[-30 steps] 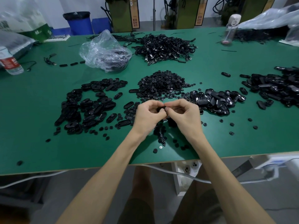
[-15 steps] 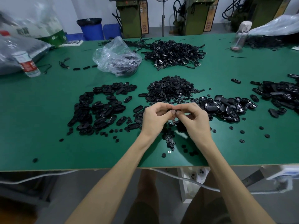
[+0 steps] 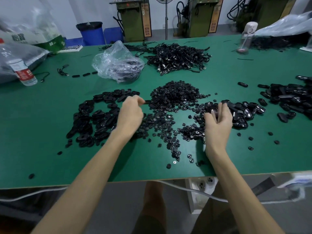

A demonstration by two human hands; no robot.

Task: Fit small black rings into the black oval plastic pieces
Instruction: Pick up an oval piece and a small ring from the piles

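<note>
On the green table (image 3: 50, 132), the L hand (image 3: 130, 114) hovered btwn the matte oval pile (image 3: 101, 115) and the ring heap (image 3: 175, 93). Its thumb & fingers pinched one oval piece (image 3: 148, 102), which stuck out to the right, just beside the heap's left edge. The R hand (image 3: 217, 120) was over the near-left edge of the glossy oval pile (image 3: 243, 112), fingers loosely spread & blurred; couldn't tell whether it gripped anything. Loose rings lay scattered btwn the two wrists, toward the table's front edge. A 2nd glossy pile (image 3: 290, 97) sat far right, well apart.
</note>
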